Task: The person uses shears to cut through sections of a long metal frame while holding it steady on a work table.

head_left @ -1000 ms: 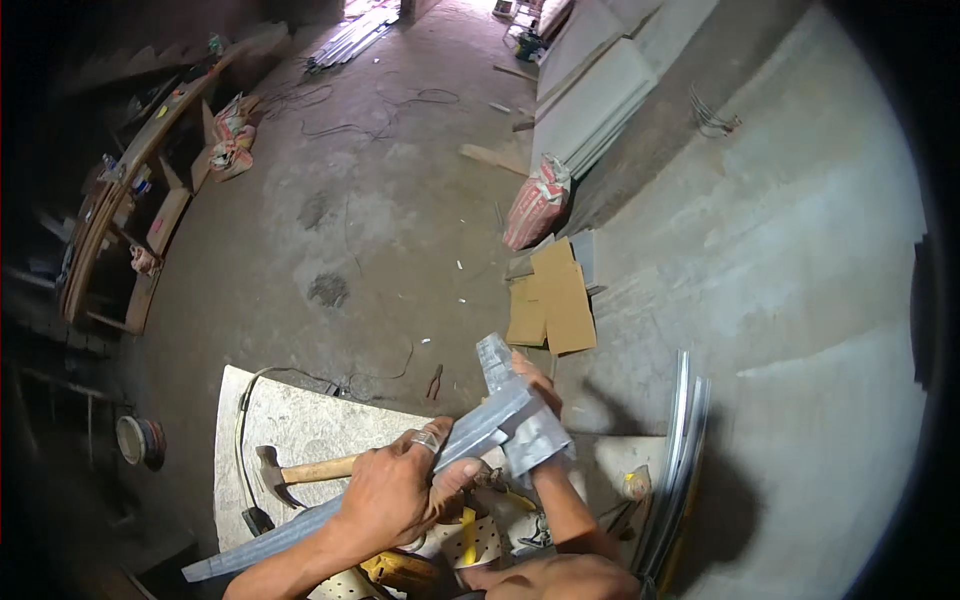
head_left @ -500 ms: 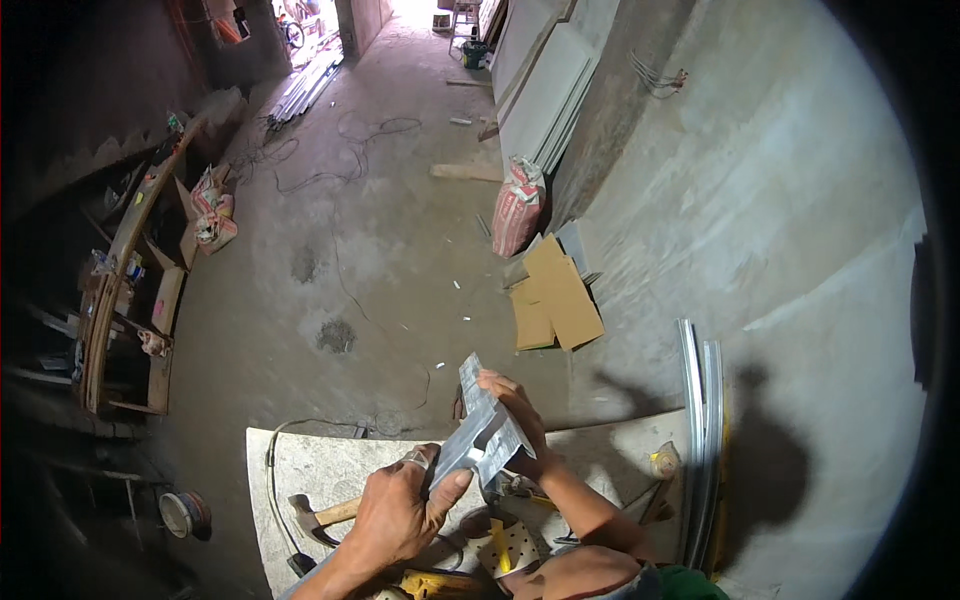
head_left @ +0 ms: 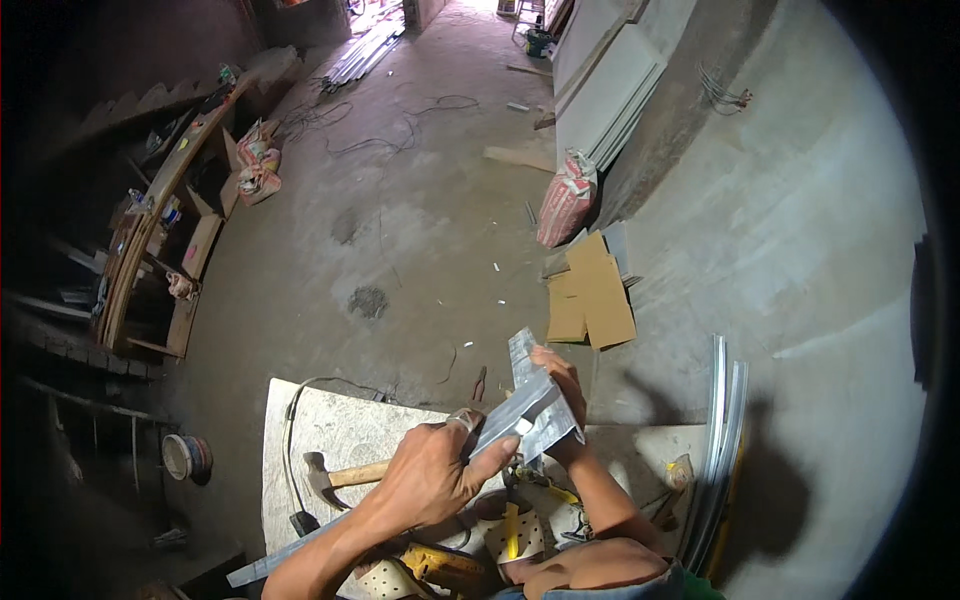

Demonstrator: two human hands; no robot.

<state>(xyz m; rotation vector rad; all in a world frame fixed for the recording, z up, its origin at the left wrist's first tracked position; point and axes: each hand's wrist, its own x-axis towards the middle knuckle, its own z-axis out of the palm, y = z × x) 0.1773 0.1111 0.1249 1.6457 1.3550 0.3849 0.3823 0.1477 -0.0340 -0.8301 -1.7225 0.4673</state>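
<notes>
No text is legible; markings on the bulging red-and-white sack [head_left: 567, 205] by the right edge of the grey concrete floor [head_left: 430, 265] are unreadable.

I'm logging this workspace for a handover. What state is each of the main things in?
Left hand: closed on the long metal channel
Right hand: closed on the short metal piece
Short metal piece: crosswise at the channel's end; whether fastened, cannot tell
Hammer: lying on the white board, unheld
Pliers: on the floor, unheld
Sack: standing, tilted
Cardboard: flattened, overlapping pieces
Pale panels: leaning at the wall
</notes>
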